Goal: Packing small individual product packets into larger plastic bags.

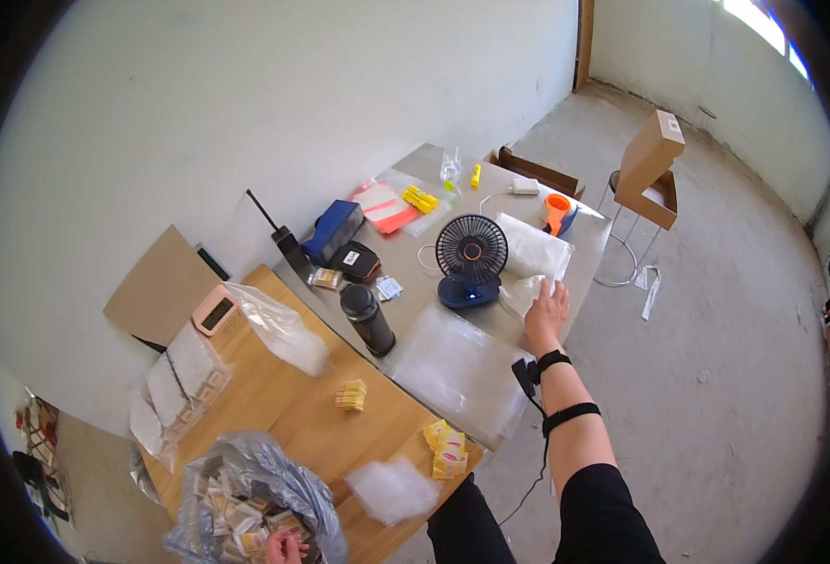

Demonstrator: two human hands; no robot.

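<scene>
My right hand (546,315) reaches across the grey table, its fingers apart and resting on the near end of a white plastic-wrapped bundle (537,246). Low in the view, my left hand (286,547) is partly cut off by the lower edge; its fingers are bent together among small packets (248,517) inside a grey plastic bag (279,458). What those fingers hold, if anything, is hidden. On the wooden table beside the bag lie clear plastic sleeves (393,491), yellow-and-white packets (447,448) and a small yellow stack (350,395).
A black desk fan (471,252) stands left of my right hand, near a dark bottle (368,320) and flat clear plastic sheets (457,367). An orange tape roll (557,209) sits beyond the bundle. Wrapped white packs (182,376) lie at left. An open cardboard box (652,169) rests on a stool.
</scene>
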